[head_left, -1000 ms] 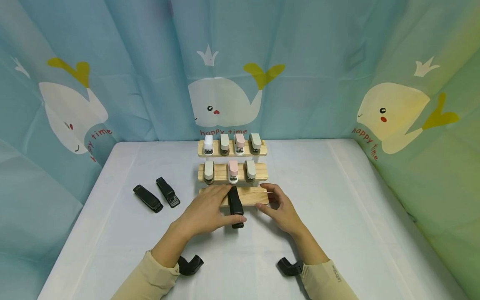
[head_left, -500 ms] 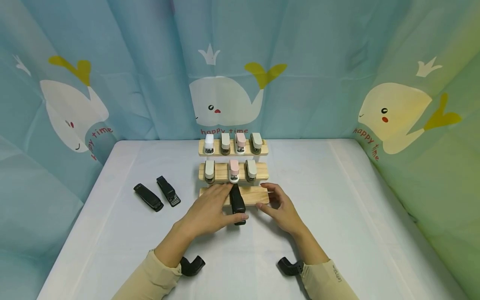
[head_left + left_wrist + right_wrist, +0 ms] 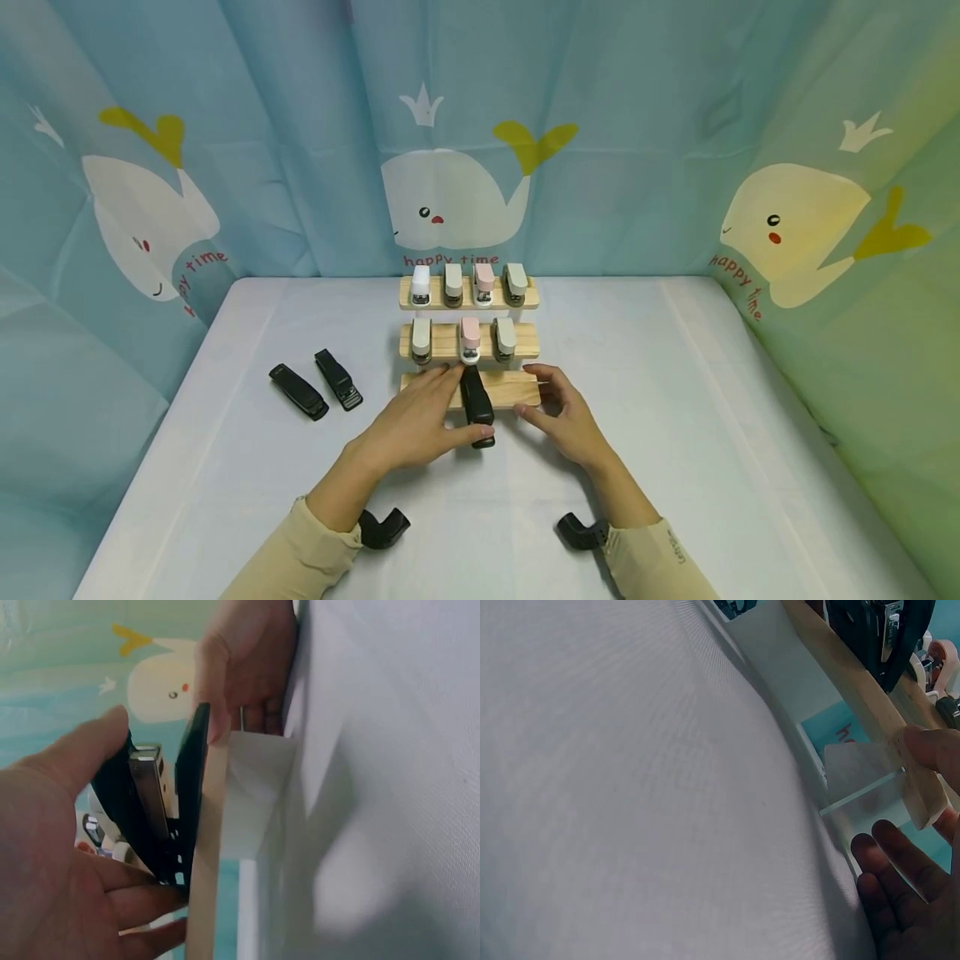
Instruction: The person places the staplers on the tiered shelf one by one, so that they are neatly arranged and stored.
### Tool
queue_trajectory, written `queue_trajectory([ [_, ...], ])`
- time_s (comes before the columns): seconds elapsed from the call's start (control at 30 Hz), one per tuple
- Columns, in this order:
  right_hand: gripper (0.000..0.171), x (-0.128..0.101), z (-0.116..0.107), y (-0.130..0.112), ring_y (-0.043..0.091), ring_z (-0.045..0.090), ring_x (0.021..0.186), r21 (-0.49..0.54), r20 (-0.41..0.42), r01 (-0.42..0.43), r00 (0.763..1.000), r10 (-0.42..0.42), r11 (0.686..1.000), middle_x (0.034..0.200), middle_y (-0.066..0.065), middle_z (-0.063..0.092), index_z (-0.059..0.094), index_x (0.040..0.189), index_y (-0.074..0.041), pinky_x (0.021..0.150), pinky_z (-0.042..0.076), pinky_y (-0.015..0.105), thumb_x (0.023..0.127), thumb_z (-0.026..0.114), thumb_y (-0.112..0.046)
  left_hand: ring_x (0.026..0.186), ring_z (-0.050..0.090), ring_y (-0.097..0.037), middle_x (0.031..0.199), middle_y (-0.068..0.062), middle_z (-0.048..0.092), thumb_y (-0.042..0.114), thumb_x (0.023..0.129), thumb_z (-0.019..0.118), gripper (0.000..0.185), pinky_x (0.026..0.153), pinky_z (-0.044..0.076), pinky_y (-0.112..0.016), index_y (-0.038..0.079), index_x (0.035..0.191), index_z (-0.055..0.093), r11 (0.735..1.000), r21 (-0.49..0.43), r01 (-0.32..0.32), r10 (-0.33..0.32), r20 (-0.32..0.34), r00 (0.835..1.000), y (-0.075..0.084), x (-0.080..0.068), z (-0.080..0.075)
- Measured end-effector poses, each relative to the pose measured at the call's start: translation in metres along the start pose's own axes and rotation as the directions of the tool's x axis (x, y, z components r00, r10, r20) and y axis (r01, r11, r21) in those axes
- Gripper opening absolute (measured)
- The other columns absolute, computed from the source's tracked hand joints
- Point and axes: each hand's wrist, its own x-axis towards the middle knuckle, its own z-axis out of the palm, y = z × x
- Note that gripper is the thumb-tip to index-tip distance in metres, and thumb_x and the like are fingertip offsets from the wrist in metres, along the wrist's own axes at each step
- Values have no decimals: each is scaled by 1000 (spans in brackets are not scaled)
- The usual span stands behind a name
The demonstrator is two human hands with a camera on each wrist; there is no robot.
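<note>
From where I watch, my left hand (image 3: 415, 423) grips the black stapler (image 3: 476, 406), thumb along its near end and fingers over its far side. It lies lengthwise on the bottom step (image 3: 517, 389) of the three-step wooden rack (image 3: 528, 339), its near end hanging past the front edge over the desk (image 3: 675, 433). The left wrist view shows its top arm lifted off the base. My right hand (image 3: 566, 417) is relaxed, fingers straight, with fingertips and thumb against the right end of that step, steadying it.

My judgement of the risks: the overhanging stapler could tip forward off the step if I let go, since much of it sits beyond the edge. Its open jaw could snap down on a fingertip if I press the top. Pushing it further back could knock the pink stapler (image 3: 470, 337) just behind it on the middle step, and the rack itself might slide if my right hand eases off.

Count: four small staplers on the top step (image 3: 534, 298), three on the middle step; one black stapler in my hand, two more black staplers (image 3: 315, 388) lying on the desk to the left, well apart from the rack. One rack, three steps
</note>
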Motion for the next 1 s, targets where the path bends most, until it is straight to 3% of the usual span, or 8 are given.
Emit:
queue_trajectory([
  [0.23,60,1,0,1,31,57,106,4,2,-6,1000,6,1000,120,11,59,44,140,-8,86,50,34,87,73,-16,148,23,-25,157,-5,31,76,81,52,100,115,28,-49,11,153,27,999,-40,16,-16,7,1000,3,-3,-5],
  [0.47,60,1,0,1,30,57,108,6,1,-19,1000,19,1000,121,9,59,44,140,-11,88,50,36,88,73,-17,139,40,-22,146,-3,49,69,83,59,86,111,35,-44,14,147,42,999,-34,-28,25,-78,997,5,-2,-5],
  [0.63,60,1,-1,1,31,56,109,6,4,-21,1000,21,1000,120,9,59,44,140,-10,89,49,36,88,72,-17,132,48,-21,139,-2,56,68,80,64,83,109,38,-44,13,141,50,999,-46,-15,9,-130,991,7,0,-3],
  [0.83,60,1,-1,1,30,56,107,15,6,-19,1000,19,1000,120,10,59,44,140,-9,88,49,36,88,72,-16,104,63,-15,117,-4,67,60,82,68,77,86,51,-36,7,136,54,994,-110,-25,6,-166,986,12,4,3],
  [1.0,59,2,0,0,28,57,104,24,4,-10,1000,10,1000,119,12,60,44,140,-8,86,49,35,88,72,-14,87,58,-10,94,4,67,54,83,70,73,75,47,-28,6,136,55,990,-139,-17,-12,-204,979,17,5,8],
])
